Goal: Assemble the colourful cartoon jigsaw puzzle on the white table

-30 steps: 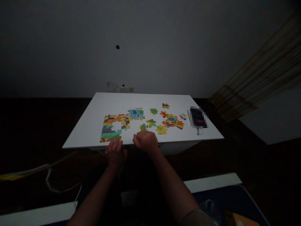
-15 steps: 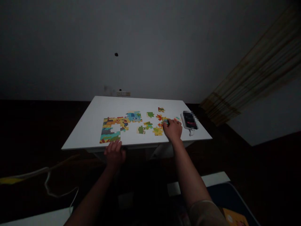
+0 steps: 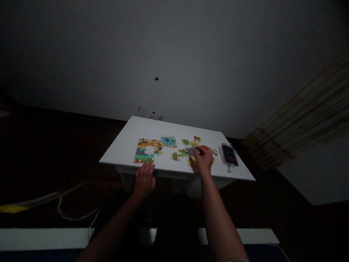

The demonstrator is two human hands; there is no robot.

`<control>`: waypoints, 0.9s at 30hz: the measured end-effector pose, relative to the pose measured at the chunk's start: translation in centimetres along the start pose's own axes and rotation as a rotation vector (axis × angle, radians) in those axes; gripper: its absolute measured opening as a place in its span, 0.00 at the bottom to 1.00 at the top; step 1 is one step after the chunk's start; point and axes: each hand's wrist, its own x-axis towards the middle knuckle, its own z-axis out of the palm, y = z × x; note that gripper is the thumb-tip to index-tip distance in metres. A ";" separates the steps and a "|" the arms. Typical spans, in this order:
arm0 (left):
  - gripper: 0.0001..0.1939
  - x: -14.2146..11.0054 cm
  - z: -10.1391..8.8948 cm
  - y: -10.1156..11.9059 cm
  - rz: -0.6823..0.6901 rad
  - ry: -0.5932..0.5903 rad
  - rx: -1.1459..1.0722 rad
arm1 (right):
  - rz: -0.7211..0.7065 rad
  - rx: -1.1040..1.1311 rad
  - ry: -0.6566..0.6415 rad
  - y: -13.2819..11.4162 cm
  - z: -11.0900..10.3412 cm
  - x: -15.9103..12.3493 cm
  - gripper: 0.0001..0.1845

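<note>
A partly joined jigsaw puzzle (image 3: 144,156) lies on the left part of the white table (image 3: 117,147), with a gap inside it. A blue section (image 3: 169,142) adjoins its upper right corner. My left hand (image 3: 144,178) rests at the table's front edge just below the puzzle, fingers stretched out and holding nothing. Over the loose pieces on the right, my right hand (image 3: 204,160) pinches a greyish puzzle piece (image 3: 191,151), blurred and raised a little. Near it lie a green piece (image 3: 185,142), a green-and-white piece (image 3: 175,156) and a striped piece (image 3: 197,138). My right hand hides some pieces.
A dark pixelated object (image 3: 229,155) with a white edge and strap lies at the table's right end. Behind the table is a wall with a socket strip (image 3: 156,116). A curtain (image 3: 300,123) hangs at the right. A pale cable (image 3: 68,218) runs at lower left.
My right hand has lifted a puzzle piece off the pile and tilted, fingers now pointing left. My left hand stays by the table edge. The whole view has shifted and tilted.
</note>
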 end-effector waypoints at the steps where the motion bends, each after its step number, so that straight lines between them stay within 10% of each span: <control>1: 0.35 0.0 -0.1 0.0 -0.003 -0.007 -0.011 | -0.036 0.073 -0.036 -1.8 1.4 -0.7 0.16; 10: 0.38 0.5 -2.8 0.7 0.027 -0.150 -0.031 | -0.140 0.116 -0.434 -12.4 13.8 -6.7 0.14; 27: 0.32 0.0 -2.5 0.6 0.032 -0.215 -0.045 | -0.369 -0.210 -0.552 -12.0 14.9 -7.3 0.16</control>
